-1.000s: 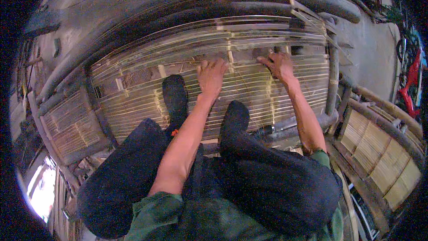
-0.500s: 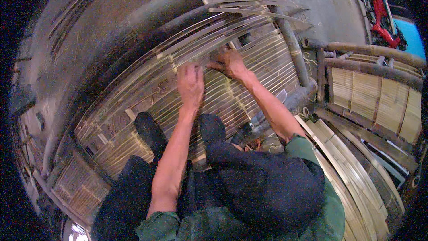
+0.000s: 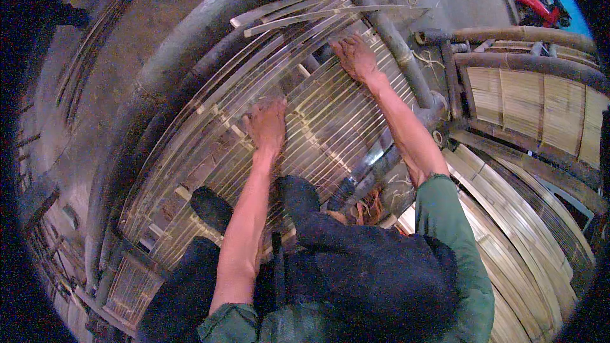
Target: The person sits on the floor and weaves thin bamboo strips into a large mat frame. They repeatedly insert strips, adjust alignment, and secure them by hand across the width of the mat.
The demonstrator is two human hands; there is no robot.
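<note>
A long frame of thin bamboo slats [image 3: 318, 133] lies in front of me, its slats running from lower left to upper right. Over its middle is my left hand [image 3: 265, 126], palm down, fingers forward; the fingertips blur into the slats, so their grip is unclear. Farther up and to the right, my right hand [image 3: 357, 60] has its fingers bent over a bamboo slat near the frame's far end. Their undersides are hidden. Several loose bamboo strips [image 3: 298, 20] lie across the far corner, just beyond my right hand.
Thick bamboo poles [image 3: 171, 57] edge the far side, and a post [image 3: 400, 51] closes the right end. A slatted bamboo panel [image 3: 521, 105] stands at right. Below it lie wide split bamboo pieces [image 3: 502, 216]. My dark-clad legs [image 3: 362, 267] are close to the frame.
My hands have moved apart: the right one up and to the right along the slats, the left slightly down. The view has shifted a little.
</note>
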